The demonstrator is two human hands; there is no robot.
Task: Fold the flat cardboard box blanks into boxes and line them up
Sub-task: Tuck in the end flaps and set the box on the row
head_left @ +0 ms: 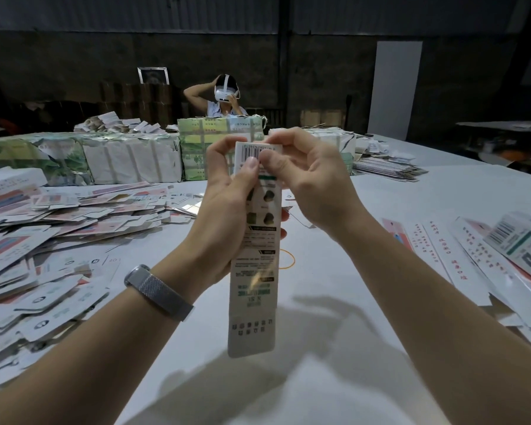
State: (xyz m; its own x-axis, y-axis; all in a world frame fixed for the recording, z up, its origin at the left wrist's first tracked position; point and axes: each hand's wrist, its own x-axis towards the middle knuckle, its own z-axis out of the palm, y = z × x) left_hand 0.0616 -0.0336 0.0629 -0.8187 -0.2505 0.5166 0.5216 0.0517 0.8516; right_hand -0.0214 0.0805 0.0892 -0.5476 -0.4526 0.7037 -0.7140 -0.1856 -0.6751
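White printed long narrow cardboard box blank [253, 271], one, being gripped upright by left hand [224, 216], right hand [307, 182] pinching its top, two hands over white table [334, 332].

White box blank [253, 271], black barcode, green stripe; yellow rubber band [289, 259]

Dim, perhaps corrugated wall [135, 13]; white table [365, 194]

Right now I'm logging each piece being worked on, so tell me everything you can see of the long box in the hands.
The long box is narrow white printed card with a green band, dark pictures, small text and a barcode near its far end. It is held above the white table, lengthwise away from the person. The left hand grips its middle; the right hand pinches the far end by the barcode. Its near end hangs free.
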